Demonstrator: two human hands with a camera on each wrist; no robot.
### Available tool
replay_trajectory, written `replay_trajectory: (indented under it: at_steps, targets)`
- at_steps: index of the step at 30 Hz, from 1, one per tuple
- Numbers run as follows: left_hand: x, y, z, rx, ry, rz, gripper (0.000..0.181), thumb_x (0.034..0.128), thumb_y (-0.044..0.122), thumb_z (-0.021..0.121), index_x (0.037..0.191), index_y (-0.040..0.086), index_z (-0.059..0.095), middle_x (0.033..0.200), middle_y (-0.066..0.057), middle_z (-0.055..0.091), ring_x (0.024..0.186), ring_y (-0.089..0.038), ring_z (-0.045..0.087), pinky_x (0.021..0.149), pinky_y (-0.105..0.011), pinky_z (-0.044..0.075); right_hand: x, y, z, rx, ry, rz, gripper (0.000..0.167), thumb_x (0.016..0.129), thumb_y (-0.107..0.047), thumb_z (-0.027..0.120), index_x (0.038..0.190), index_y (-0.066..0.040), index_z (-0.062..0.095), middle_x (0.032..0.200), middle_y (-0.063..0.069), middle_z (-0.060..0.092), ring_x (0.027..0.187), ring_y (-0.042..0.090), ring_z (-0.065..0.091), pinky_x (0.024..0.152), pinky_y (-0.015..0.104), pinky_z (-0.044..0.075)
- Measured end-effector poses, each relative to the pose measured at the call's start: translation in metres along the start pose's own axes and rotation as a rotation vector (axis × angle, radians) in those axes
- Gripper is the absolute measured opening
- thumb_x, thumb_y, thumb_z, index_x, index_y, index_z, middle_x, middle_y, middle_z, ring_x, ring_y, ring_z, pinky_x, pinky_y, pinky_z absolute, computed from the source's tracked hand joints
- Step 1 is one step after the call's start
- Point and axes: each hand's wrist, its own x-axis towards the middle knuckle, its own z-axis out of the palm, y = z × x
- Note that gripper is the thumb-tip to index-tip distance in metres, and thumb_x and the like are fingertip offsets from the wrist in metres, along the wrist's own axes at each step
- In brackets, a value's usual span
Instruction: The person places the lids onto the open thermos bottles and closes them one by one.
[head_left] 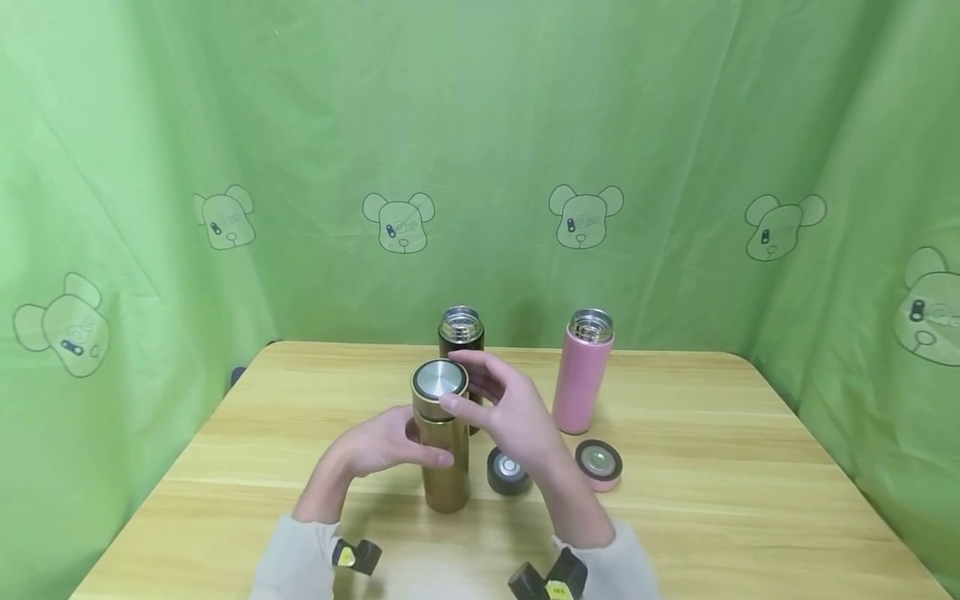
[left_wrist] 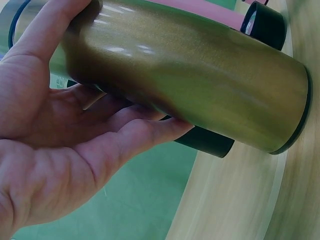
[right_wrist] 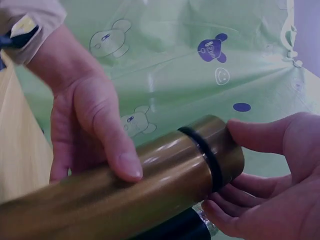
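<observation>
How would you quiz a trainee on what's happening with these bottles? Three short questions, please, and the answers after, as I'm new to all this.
1. True or false: the pink lid lies on the table, apart from the pink bottle.

2. Multiple choice: which bottle has a lid on top?
A. The pink bottle
B. The gold bottle
C. The black bottle

3. Short answer: which part of the gold bottle do the right fingers touch, and which part do the left fingers hold?

Key
1. True.
2. B.
3. The right fingers touch its lid; the left fingers hold its body.
</observation>
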Motion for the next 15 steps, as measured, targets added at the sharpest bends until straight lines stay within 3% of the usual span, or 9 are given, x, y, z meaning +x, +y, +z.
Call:
replay_trajectory:
  at_steps: [7, 15]
  targets:
    - [0.000, -0.001, 0.000, 0.001, 0.004, 0.008, 0.067, 0.0847, 0.032, 0.082, 0.143, 0.019, 0.051, 0.138, -0.001, 0.061, 0.127, -0.020, 0.058, 0.110, -0.045, 0.045, -0.001, -0.002, 0.007, -0.026, 0.115, 0.013, 0.062, 0.078, -0.025, 0.088, 0.132, -0.014, 0.059, 0.126, 0.005, 0.065, 0.120, 0.023, 0.061, 0.110, 0.043, 0.047]
    - [0.000, -0.002, 0.001, -0.002, 0.003, 0.009, 0.070, 0.0843, 0.033, 0.082, 0.145, 0.018, 0.050, 0.139, -0.001, 0.061, 0.128, -0.020, 0.057, 0.111, -0.045, 0.045, -0.002, -0.004, 0.011, -0.022, 0.152, 0.030, 0.064, 0.074, -0.024, 0.091, 0.126, -0.014, 0.057, 0.123, 0.002, 0.062, 0.117, 0.019, 0.059, 0.108, 0.038, 0.047]
